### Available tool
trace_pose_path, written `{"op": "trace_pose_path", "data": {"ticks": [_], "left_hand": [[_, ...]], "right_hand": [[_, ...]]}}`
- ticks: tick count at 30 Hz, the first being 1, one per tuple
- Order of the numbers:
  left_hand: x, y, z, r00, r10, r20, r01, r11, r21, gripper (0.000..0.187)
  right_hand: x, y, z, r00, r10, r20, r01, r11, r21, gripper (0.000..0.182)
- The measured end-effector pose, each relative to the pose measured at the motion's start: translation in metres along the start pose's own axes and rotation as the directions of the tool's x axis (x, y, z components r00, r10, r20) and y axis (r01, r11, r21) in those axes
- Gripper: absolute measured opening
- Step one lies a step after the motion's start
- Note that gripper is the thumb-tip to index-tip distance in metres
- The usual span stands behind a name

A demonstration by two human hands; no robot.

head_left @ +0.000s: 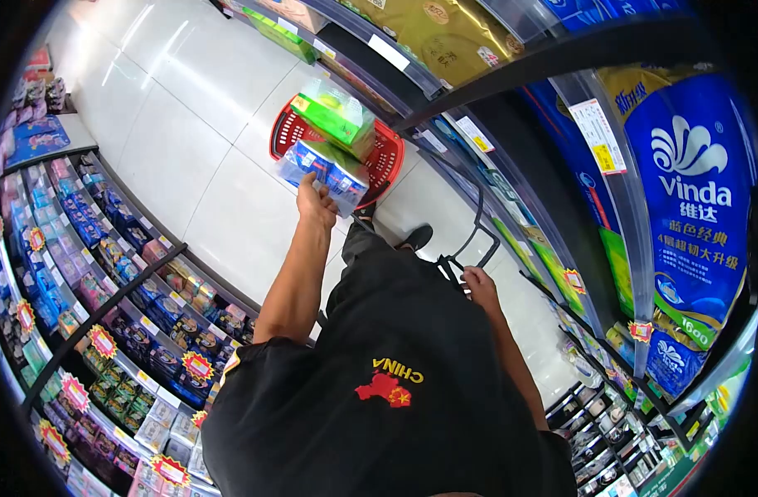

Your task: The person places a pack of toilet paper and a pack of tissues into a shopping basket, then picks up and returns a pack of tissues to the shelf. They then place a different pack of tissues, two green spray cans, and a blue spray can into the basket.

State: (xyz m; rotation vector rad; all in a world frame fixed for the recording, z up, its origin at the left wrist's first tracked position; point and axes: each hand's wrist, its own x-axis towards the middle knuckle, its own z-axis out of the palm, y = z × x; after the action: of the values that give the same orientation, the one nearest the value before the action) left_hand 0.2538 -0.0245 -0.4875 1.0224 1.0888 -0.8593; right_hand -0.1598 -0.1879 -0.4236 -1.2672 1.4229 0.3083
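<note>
My left hand (315,200) reaches forward and grips the near edge of a blue-and-white plastic-wrapped pack of tissues (336,176). The pack lies over the near side of a red shopping basket (387,170) with slotted walls. Behind it in the basket sits a green pack (333,116) in clear wrap. At my right side, my right hand (478,286) is curled with its fingers closed on the end of a thin black handle (488,240), which forms a bent loop. Part of its grip is hidden.
Shelves of small packaged goods (134,282) curve along my left. On my right stand shelves with large blue Vinda packs (690,207) and price tags (598,137). Pale floor tiles (188,108) lie between them; my shoe (416,238) is near the basket.
</note>
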Motion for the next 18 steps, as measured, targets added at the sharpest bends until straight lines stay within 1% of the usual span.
{"op": "trace_pose_path", "data": {"ticks": [3, 4, 7, 8, 9, 11, 13, 15, 17, 18], "left_hand": [[-0.087, 0.007, 0.023, 0.997, 0.043, 0.063, -0.044, 0.999, 0.021, 0.029], [-0.115, 0.01, 0.028, 0.994, 0.075, 0.076, -0.078, 0.997, 0.031, 0.027], [-0.188, 0.013, 0.021, 0.93, 0.175, 0.323, -0.203, 0.978, 0.055, 0.025], [-0.219, 0.011, 0.025, 0.92, 0.237, 0.312, -0.28, 0.955, 0.1, 0.024], [-0.247, 0.006, 0.027, 0.904, 0.3, 0.303, -0.355, 0.923, 0.146, 0.023], [-0.286, 0.001, 0.017, 0.792, 0.387, 0.473, -0.502, 0.853, 0.144, 0.022], [-0.328, -0.006, 0.017, 0.648, 0.55, 0.526, -0.68, 0.73, 0.075, 0.024], [-0.381, -0.015, 0.026, 0.516, 0.713, 0.475, -0.798, 0.602, -0.037, 0.024], [-0.422, -0.007, 0.015, 0.283, 0.699, 0.656, -0.846, 0.504, -0.173, 0.03], [-0.451, -0.015, 0.021, 0.239, 0.823, 0.516, -0.879, 0.409, -0.246, 0.034]], "right_hand": [[0.015, 0.003, -0.009, 0.994, -0.087, 0.07, 0.093, 0.992, -0.085, 0.036], [0.023, 0.005, -0.01, 0.993, -0.091, 0.08, 0.099, 0.989, -0.107, 0.037], [0.033, -0.014, -0.011, 0.98, -0.14, 0.14, 0.152, 0.985, -0.079, 0.037], [0.049, -0.004, -0.011, 0.966, -0.183, 0.18, 0.189, 0.982, -0.016, 0.037], [0.051, -0.013, -0.011, 0.962, -0.173, 0.212, 0.174, 0.985, 0.015, 0.037], [0.053, -0.03, -0.009, 0.946, -0.177, 0.272, 0.132, 0.976, 0.175, 0.039], [0.056, -0.043, -0.007, 0.921, -0.186, 0.342, 0.112, 0.968, 0.226, 0.041], [0.062, -0.05, 0.0, 0.892, -0.193, 0.408, 0.081, 0.958, 0.276, 0.043], [0.063, -0.055, 0.01, 0.857, -0.211, 0.471, 0.087, 0.959, 0.271, 0.044], [0.064, -0.057, 0.015, 0.833, -0.222, 0.507, 0.094, 0.959, 0.267, 0.045]]}}
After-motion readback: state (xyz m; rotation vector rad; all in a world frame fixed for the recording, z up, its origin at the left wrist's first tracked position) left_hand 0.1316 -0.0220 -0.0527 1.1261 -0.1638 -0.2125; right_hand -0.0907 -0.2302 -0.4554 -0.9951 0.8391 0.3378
